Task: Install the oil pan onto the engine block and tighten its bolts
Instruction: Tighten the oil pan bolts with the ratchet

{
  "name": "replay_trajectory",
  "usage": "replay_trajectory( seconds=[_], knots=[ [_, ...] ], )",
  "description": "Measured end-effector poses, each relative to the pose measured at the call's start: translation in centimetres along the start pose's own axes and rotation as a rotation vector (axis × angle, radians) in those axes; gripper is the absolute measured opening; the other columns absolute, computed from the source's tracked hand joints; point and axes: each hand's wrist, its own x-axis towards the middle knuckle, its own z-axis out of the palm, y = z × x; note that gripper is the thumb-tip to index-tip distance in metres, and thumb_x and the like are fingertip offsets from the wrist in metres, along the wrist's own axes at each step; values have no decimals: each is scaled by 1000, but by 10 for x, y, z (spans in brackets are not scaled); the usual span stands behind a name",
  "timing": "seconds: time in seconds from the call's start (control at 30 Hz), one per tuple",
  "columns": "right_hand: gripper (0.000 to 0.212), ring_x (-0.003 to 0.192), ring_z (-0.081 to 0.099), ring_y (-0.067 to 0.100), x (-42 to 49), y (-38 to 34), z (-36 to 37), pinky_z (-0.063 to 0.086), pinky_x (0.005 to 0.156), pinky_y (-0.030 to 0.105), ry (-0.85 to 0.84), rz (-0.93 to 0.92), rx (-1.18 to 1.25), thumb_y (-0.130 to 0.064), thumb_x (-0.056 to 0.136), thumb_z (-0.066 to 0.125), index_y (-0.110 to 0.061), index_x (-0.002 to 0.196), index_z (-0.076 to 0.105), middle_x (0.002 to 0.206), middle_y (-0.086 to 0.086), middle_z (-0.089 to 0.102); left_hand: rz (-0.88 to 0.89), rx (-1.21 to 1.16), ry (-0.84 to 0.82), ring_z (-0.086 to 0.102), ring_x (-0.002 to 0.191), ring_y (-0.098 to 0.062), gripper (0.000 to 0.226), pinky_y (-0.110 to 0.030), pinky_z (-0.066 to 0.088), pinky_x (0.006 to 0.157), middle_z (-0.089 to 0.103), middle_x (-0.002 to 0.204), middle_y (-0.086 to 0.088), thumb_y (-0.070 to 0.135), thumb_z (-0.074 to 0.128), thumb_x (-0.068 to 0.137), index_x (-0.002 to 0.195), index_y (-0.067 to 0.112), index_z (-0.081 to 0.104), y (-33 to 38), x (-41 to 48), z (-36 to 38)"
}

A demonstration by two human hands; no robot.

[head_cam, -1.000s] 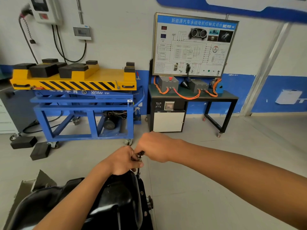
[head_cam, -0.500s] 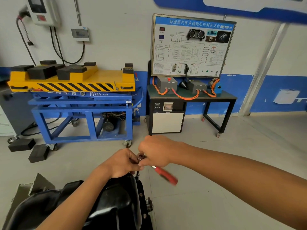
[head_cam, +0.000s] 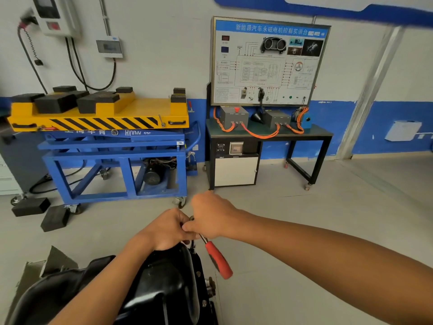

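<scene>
From the head view, two bare forearms reach forward and both hands meet over one ratchet [head_cam: 216, 256]. The right hand [head_cam: 213, 216] comes in from the right. Its grip is curled round the metal shank just under the ratchet's head, and the single red handle sticks out below it, slanting down and to the right. The left hand [head_cam: 164, 231] touches the right. Its grip is curled at the head end of the ratchet, where one thin extension [head_cam: 192, 245] drops straight down to the flange of the oil pan [head_cam: 164, 285].

The one black oil pan lies at the bottom edge, under the left forearm, with its flange on the right side. Two small bolt heads [head_cam: 198, 273] show along that flange.

Behind the hands, on the grey floor [head_cam: 304, 231], stands one lift cart [head_cam: 112, 165] with a blue frame, a yellow top and a black-striped edge. About seven black blocks [head_cam: 56, 103] sit on the top, though blur makes the count unsure. Two more black blocks [head_cam: 55, 218] lie on the floor by its left wheel.

To its right stands one black table [head_cam: 323, 134] with one wiring board [head_cam: 269, 59] upright at its back, two grey boxes [head_cam: 233, 117] and orange cables [head_cam: 260, 134]. One charger unit [head_cam: 56, 15] and one small box [head_cam: 109, 46] hang on the wall.
</scene>
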Motion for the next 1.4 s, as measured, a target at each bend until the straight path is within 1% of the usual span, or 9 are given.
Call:
replay_trajectory(
  seconds=[0.2,0.33,0.47,0.57,0.7,0.97,1.17,1.3,1.4],
  knots=[
    [38,53,43,14,1,-3,-8,32,46,28,-55,-80,-116,-19,87,73,-14,62,43,65,2,42,24,-61,-66,70,71,-12,30,-34,58,84,72,67,1,16,79,87,59,27,73,2,0,-1],
    [39,51,43,13,2,-4,-9,33,45,26,-71,-129,-162,-9,86,72,-14,60,44,60,1,42,20,-68,-65,73,80,-23,11,-43,57,91,76,78,-6,17,78,88,78,13,79,1,0,-1],
    [8,56,51,18,2,-3,-12,39,49,28,-109,-195,-230,0,83,69,-6,78,68,64,4,53,14,-73,-62,74,81,-25,11,-46,57,91,77,80,-9,16,78,87,84,6,79,-2,2,-1],
    [25,64,59,24,1,0,-18,53,60,38,-163,-247,-197,8,82,63,-8,98,75,75,11,66,9,-89,-64,74,82,-25,14,-47,57,92,76,80,-10,15,79,87,86,2,77,-4,3,-1],
    [31,52,53,22,-2,4,-23,49,52,38,-197,-347,-197,13,81,59,-8,98,75,59,8,58,-5,-91,-75,75,83,-25,19,-48,56,94,77,81,-9,19,79,86,87,1,77,-4,3,-2],
    [33,68,63,27,-3,9,-24,55,66,48,-214,-386,-249,7,87,59,-12,110,73,81,14,69,-26,-107,-66,75,81,-20,18,-35,56,91,78,78,-5,23,81,85,82,6,78,-2,2,1],
    [11,69,59,24,-4,11,-22,55,68,45,-130,-341,-260,-18,91,69,-11,99,71,73,1,56,-28,-128,-60,73,82,-29,17,-32,57,86,77,77,-9,23,82,84,80,6,79,-3,1,1],
    [23,69,59,26,-2,10,-17,54,63,41,-99,-265,-239,-28,89,72,-6,89,67,71,2,50,-36,-130,-74,73,77,-22,11,-33,57,85,77,78,-8,25,82,84,76,16,81,-1,0,1],
    [36,53,48,21,-1,10,-12,41,49,32,-71,-204,-196,-27,86,72,-11,62,50,60,2,44,-32,-139,-80,72,72,-14,14,-22,54,76,76,75,-5,24,82,83,69,23,80,0,0,1]
  ],
)
